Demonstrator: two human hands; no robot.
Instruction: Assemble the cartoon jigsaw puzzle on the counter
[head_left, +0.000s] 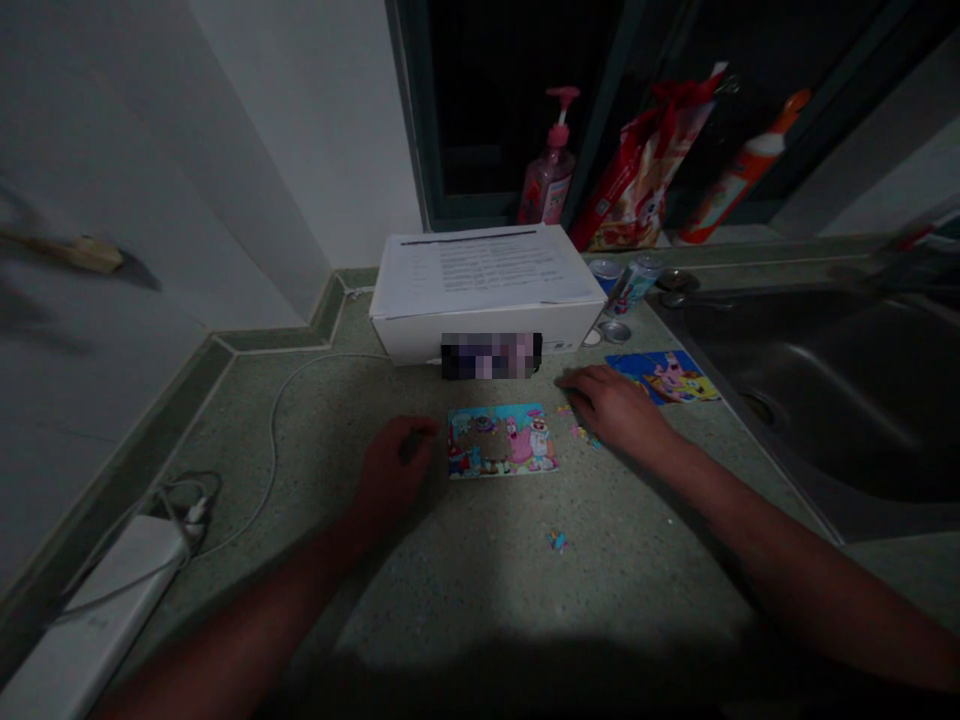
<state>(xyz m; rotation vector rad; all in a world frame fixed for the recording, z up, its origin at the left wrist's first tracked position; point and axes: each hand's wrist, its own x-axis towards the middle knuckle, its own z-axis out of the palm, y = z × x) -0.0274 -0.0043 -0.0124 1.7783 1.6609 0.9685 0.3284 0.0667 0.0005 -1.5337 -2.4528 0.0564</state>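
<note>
A small cartoon jigsaw puzzle lies flat on the speckled green counter, with part of its middle unfilled. My left hand rests just left of the puzzle, fingers curled, thumb and forefinger near its left edge; whether it holds a piece I cannot tell. My right hand lies palm down to the right of the puzzle, fingers together over several loose pieces. One more loose piece sits nearer to me. A second cartoon picture lies beyond my right hand.
A white box with a printed sheet on top stands behind the puzzle. A steel sink is at the right. Cans, a pink pump bottle, a red bag and an orange bottle line the back. A power strip with cables lies left.
</note>
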